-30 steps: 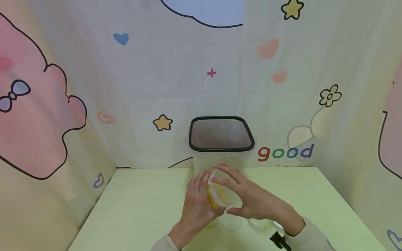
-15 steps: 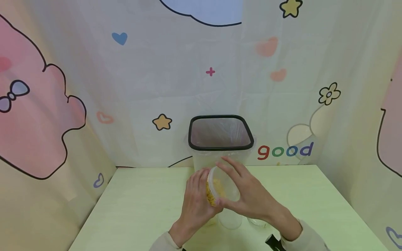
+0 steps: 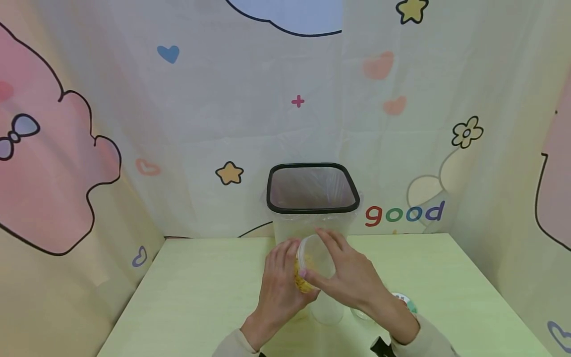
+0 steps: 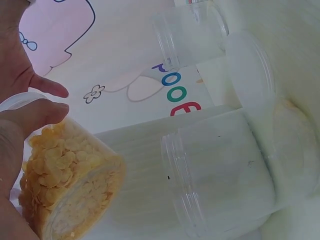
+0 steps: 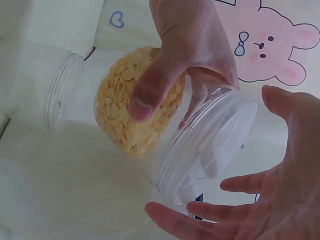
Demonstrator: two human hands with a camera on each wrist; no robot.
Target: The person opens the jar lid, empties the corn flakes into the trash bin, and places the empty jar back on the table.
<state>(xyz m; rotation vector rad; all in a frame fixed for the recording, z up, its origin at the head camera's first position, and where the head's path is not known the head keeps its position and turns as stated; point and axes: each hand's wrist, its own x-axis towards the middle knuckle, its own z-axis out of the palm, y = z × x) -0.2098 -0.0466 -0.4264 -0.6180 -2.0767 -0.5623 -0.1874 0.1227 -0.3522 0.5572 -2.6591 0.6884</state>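
In the head view my left hand (image 3: pixel 281 287) grips a clear plastic jar (image 5: pixel 137 107) partly filled with yellow flakes, tipped so its capped end faces right. A translucent lid (image 5: pixel 210 145) sits on that end. My right hand (image 3: pixel 354 277) is held around the lid, thumb on one side and fingers on the other. Seen from the right wrist, its fingers are spread close to the lid, with gaps between; contact is hard to tell. Below the hands, a clear jar (image 4: pixel 220 170) without visible contents stands on the table.
Behind the hands stands a bin (image 3: pixel 313 210) with a black rim and a plastic liner. Another clear jar (image 4: pixel 190 37) and a translucent disc, perhaps a lid (image 4: pixel 250 67), are nearby. A round item with a coloured label (image 3: pixel 408 301) lies beside my right wrist on the table (image 3: pixel 200 282).
My right hand has shifted slightly left and closer around the lid. My left hand has kept its grip on the jar. The round labelled item shows more beside my right wrist.
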